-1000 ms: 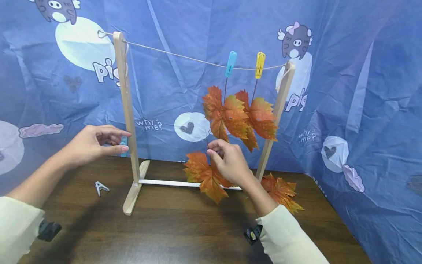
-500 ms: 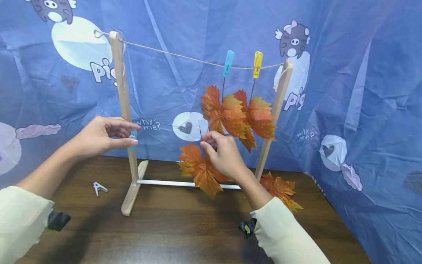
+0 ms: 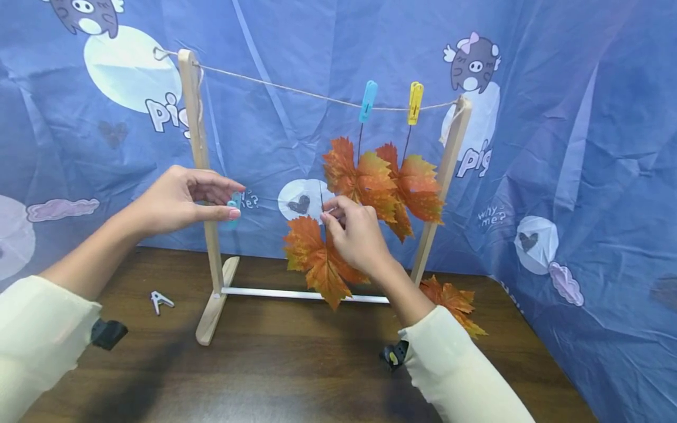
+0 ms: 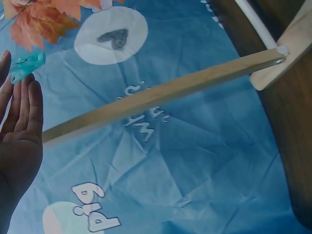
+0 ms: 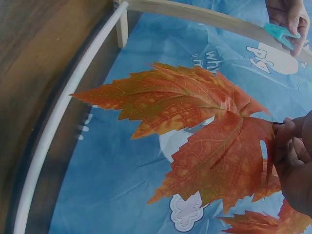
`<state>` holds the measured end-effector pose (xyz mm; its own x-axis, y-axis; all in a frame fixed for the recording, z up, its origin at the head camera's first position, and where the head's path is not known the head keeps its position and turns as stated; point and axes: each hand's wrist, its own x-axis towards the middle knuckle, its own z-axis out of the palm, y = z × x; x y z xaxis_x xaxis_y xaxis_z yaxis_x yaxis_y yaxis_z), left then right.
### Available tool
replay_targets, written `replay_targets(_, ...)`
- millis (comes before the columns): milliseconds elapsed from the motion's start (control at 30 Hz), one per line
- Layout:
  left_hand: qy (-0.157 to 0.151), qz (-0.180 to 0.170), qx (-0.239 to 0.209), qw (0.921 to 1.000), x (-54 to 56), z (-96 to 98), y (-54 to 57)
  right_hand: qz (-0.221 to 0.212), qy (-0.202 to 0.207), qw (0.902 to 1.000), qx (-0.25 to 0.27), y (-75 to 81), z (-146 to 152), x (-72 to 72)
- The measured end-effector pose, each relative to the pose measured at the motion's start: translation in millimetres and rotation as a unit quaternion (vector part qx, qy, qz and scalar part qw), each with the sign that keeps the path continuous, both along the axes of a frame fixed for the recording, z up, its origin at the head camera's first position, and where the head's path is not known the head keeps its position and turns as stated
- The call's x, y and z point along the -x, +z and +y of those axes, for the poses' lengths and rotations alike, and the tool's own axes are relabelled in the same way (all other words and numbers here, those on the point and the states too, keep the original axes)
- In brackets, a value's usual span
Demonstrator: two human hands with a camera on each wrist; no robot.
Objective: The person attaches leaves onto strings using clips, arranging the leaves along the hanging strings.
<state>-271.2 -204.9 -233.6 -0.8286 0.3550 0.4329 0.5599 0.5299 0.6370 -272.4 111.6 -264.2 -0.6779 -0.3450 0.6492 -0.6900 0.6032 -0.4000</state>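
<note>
My left hand (image 3: 182, 200) pinches a light blue clothespin (image 3: 234, 212) between thumb and fingertips, in front of the rack's left post. The clothespin (image 4: 30, 65) also shows at the fingertips in the left wrist view. My right hand (image 3: 357, 235) pinches the thin stem of an orange maple leaf (image 3: 319, 258); the leaf hangs below the fingers and the stem's end points up past them. Above, a twine line (image 3: 285, 89) spans the wooden rack. From it hang two similar leaves, one (image 3: 362, 179) under a blue clothespin (image 3: 368, 101), the other (image 3: 420, 185) under a yellow clothespin (image 3: 415, 103).
A white clothespin (image 3: 160, 302) lies on the brown table (image 3: 296, 364), left of the rack's foot (image 3: 217, 302). Another orange leaf (image 3: 452, 305) lies by the right post (image 3: 443, 182). A white bar (image 3: 275, 293) joins the posts low down; a blue printed cloth (image 3: 296, 35) hangs behind.
My left hand has moved right and up with the blue clothespin, passing across the left post. My right hand has lifted the leaf slightly and shifted a little left.
</note>
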Motion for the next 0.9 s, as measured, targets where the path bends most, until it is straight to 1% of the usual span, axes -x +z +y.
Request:
replay_targets(133,0.005,-0.006,0.003,1.0000,1.8,7.1,12.1,0.003,0.005,1.0000,0.004,6.4,-1.9,1.4)
replay_targets(333,0.008,0.015,0.024,0.9996,5.6,17.7,33.2,-0.017,0.016,0.9996,0.016,13.4,-5.0,3.6)
replay_targets(533,-0.003,0.028,0.019,0.9994,12.4,28.8,57.2,-0.030,0.004,0.9993,0.022,22.4,-10.7,5.2)
replay_targets(667,-0.013,0.054,0.020,0.9983,14.8,38.4,73.4,-0.028,-0.007,0.9992,0.027,30.1,-15.2,6.4)
replay_targets(800,-0.023,0.092,0.026,0.9951,15.9,47.3,88.3,-0.022,-0.027,0.9989,0.030,38.7,-19.7,7.0)
replay_targets(900,-0.022,0.124,0.034,0.9915,16.5,52.6,98.2,-0.025,-0.039,0.9984,0.032,45.1,-22.3,6.6)
